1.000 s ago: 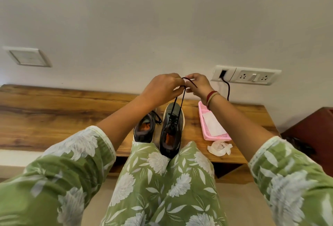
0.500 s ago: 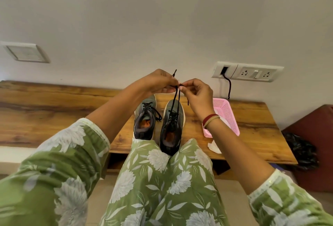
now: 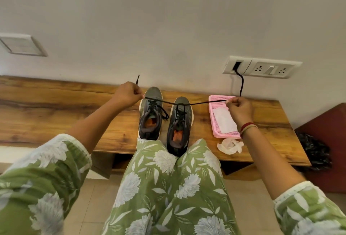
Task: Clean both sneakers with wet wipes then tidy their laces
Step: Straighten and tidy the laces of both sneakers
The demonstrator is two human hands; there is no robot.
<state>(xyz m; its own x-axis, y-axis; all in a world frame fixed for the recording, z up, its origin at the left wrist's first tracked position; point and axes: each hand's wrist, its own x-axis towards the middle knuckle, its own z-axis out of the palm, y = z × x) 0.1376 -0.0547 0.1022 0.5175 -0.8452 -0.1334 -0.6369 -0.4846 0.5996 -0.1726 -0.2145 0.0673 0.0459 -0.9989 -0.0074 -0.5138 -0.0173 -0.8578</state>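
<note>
Head cam: lace-tidying on the right-side sneaker (image 3: 179,122), sat on the tabletop (image 3: 56,115) by its twin (image 3: 150,117). Left grip (image 3: 129,94) and right grip (image 3: 238,110) each pinch a lace end (image 3: 159,100), pulled taut sideways. Next, I'd guess: loop a bow.

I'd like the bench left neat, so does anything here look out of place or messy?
A crumpled wipe lies loose on the bench, beside the pink tray's near end rather than in it. The lace of the sneaker on the left also trails loosely over its side.
</note>
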